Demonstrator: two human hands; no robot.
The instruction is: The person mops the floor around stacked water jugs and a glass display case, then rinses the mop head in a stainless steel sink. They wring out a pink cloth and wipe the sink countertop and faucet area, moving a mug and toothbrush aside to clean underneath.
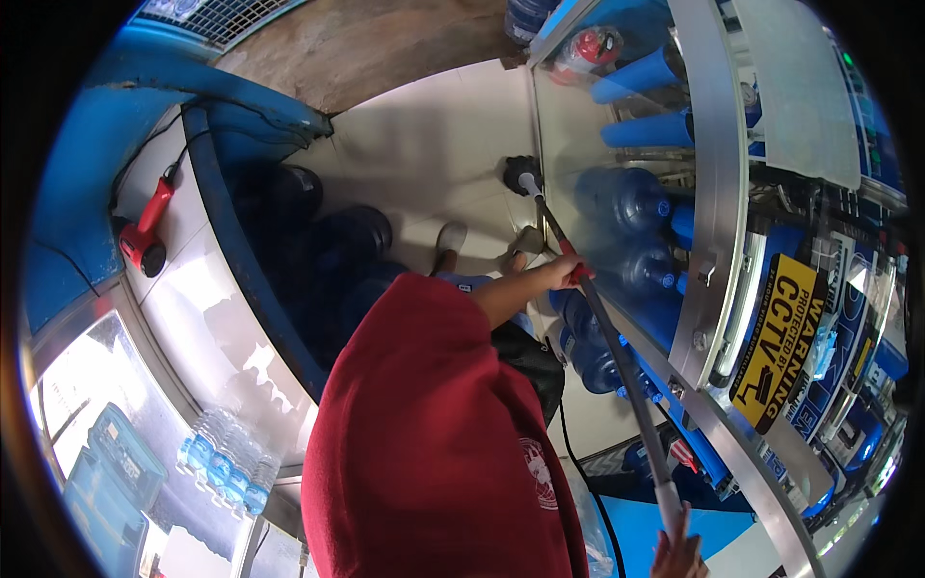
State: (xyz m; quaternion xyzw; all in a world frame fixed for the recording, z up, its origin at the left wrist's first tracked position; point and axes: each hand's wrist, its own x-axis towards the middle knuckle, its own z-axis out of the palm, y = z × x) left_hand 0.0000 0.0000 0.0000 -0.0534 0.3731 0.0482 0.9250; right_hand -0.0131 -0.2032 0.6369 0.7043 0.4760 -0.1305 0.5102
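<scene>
A long-handled mop [617,347] with a grey pole slants from the lower right up to a dark, bunched head [519,174] on the tiled floor by the glass panel. My left hand [568,272] is wrapped round the pole near a red section, its arm coming out of a dark red sleeve. Lower down, my right hand [678,557] grips the pale upper end of the pole, partly cut off by the picture's edge. My feet [523,249] in sandals stand close to the mop head.
Large blue water bottles [358,231] stand in shade at left, and more bottles [626,202] are right of the pole. A metal-framed glass case [708,193] lines the right. A red power tool [146,231] lies on the left ledge. A black cable [576,458] hangs nearby.
</scene>
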